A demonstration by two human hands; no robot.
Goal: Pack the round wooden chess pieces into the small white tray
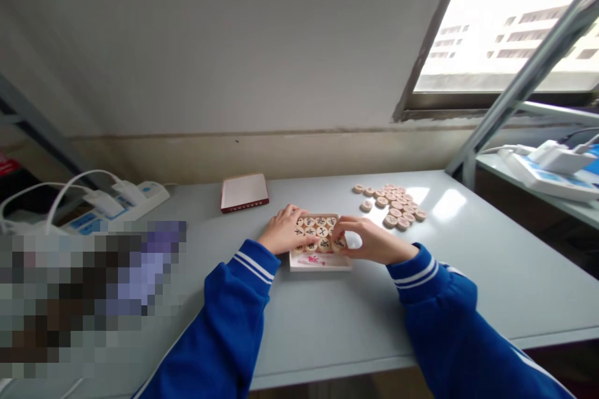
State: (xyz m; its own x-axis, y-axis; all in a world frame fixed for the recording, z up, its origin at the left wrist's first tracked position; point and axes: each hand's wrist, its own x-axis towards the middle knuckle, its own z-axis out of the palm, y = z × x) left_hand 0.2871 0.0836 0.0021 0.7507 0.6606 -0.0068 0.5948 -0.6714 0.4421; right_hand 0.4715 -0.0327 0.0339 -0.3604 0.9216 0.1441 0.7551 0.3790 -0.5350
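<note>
A shallow white box (pixel 321 266) lies on the grey table, with rows of round wooden pieces (pixel 322 231) marked in black inside it. Red print shows on the bare strip at its near side. My left hand (pixel 285 230) rests over the box's left edge, fingers spread across the pieces there. At the right side, my right hand (pixel 367 240) has thumb and forefinger curled together on a piece (pixel 339 244) in the near right corner. To the right behind it, several loose round pieces (pixel 395 203) with reddish marks lie in a cluster.
A box lid (pixel 244 192), white with a dark red edge, lies at the back left. A power strip (pixel 150 192) with white plugs and cables is at the far left, near a pixelated area. Metal frame posts (pixel 505 83) rise at the right, beside a shelf with another power strip (pixel 556 168).
</note>
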